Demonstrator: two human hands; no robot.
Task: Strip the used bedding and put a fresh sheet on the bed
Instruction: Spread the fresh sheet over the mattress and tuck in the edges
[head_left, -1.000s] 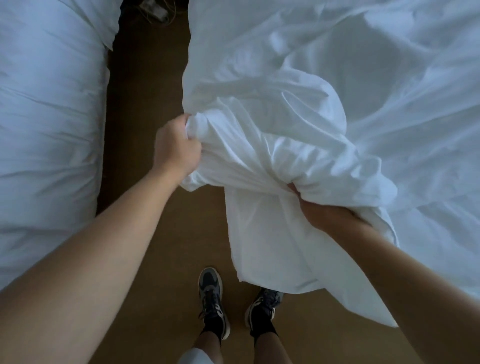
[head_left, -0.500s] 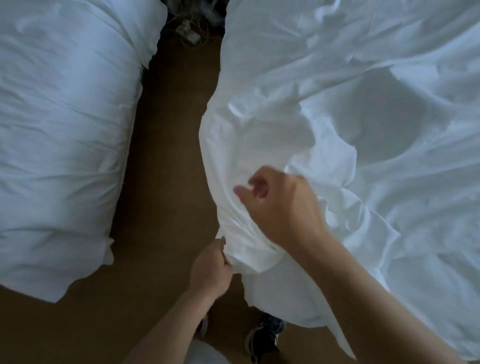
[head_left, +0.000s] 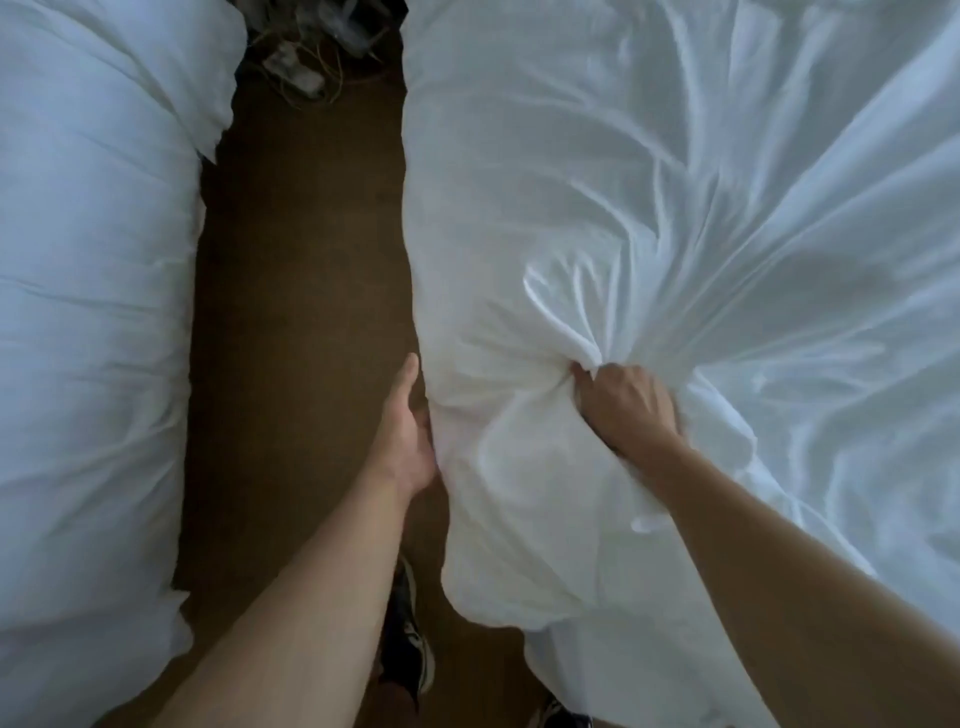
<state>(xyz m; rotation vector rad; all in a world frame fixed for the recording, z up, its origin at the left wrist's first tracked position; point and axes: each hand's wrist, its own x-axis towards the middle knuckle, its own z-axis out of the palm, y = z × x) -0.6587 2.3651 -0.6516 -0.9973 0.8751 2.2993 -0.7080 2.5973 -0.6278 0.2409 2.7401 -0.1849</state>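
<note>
Sheet (head_left: 675, 208): lay rumpled on the bed, edge overhanging.
Right hand (head_left: 623, 410): gripped a bunched fold near that edge.
Left hand (head_left: 405, 436): against hanging edge; fingers hidden, grip unclear.
Aisle (head_left: 301, 312): open brown strip ran to neighbouring bed (head_left: 93, 312).

The white sheet (head_left: 701, 291) lies rumpled across the bed (head_left: 519, 104), creases fanning from a tight bunch near the bed's aisle edge, gripped in my right hand (head_left: 626, 402); a loose fold hangs over that edge.
</note>
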